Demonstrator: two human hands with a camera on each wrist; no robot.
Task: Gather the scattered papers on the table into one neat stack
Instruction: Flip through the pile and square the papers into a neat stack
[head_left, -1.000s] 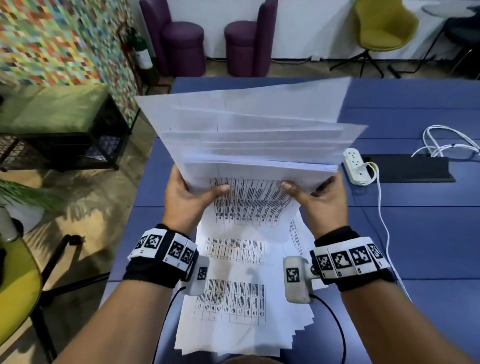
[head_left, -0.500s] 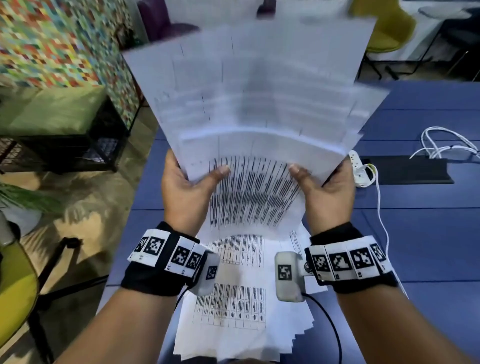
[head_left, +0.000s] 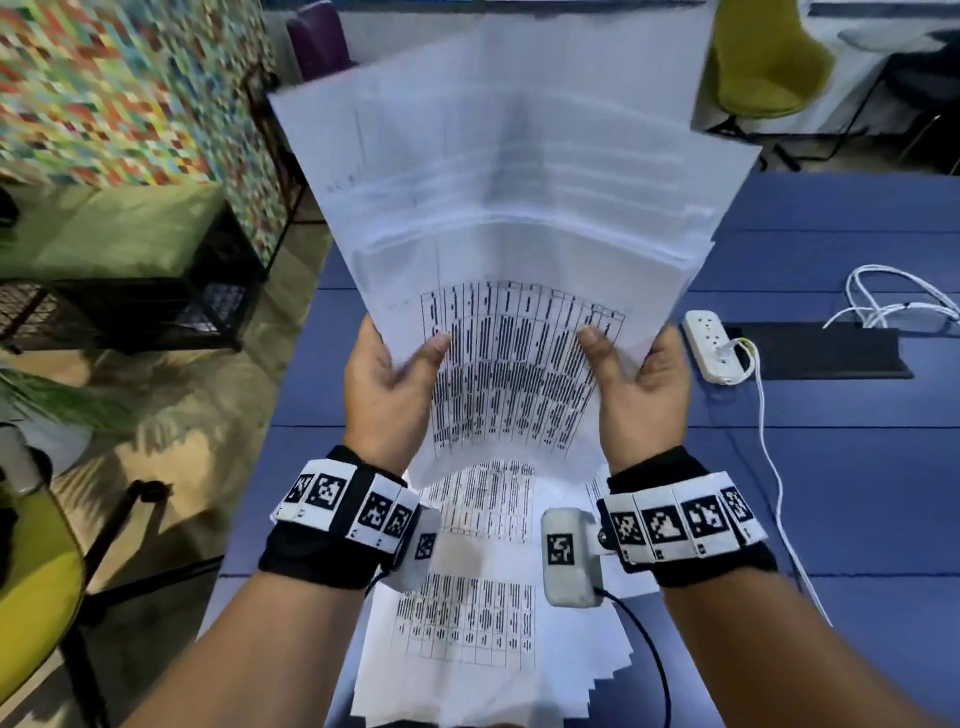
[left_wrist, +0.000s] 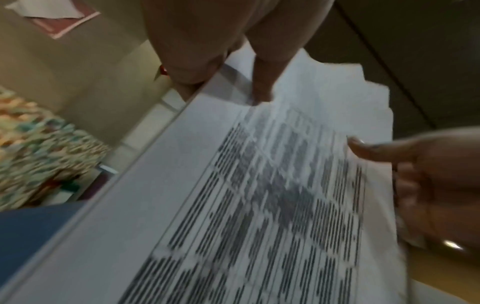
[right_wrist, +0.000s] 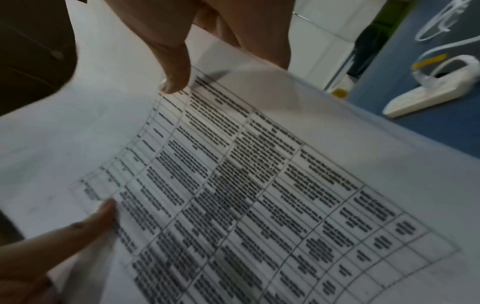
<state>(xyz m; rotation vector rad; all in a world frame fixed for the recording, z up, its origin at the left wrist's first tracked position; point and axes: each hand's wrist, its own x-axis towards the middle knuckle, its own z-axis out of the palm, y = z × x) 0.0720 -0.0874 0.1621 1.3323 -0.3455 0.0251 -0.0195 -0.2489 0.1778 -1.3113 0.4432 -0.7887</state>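
Since a second earlier the papers (head_left: 498, 218) had tilted up nearly upright above the blue table (head_left: 831, 457), with the left hand (head_left: 387, 389) and right hand (head_left: 641, 387) each pinching a side edge, thumbs on the printed sheet.

Head view: the fanned sheaf of papers (head_left: 498, 218) is motion-blurred in its upper sheets and cut off by the top edge; its print is illegible. Behind it, the fingers of the left hand (head_left: 387, 384) and right hand (head_left: 641, 387) are hidden — only thumbs and palms show. The papers on the table (head_left: 483, 639) run past the bottom edge and lie partly under the wrists. The white cable (head_left: 769, 452) passes behind the right forearm. Left wrist view: table text on the sheet (left_wrist: 272, 205) smeared, probably by movement. Right wrist view: the power strip (right_wrist: 426, 96) is soft — its sockets cannot be told
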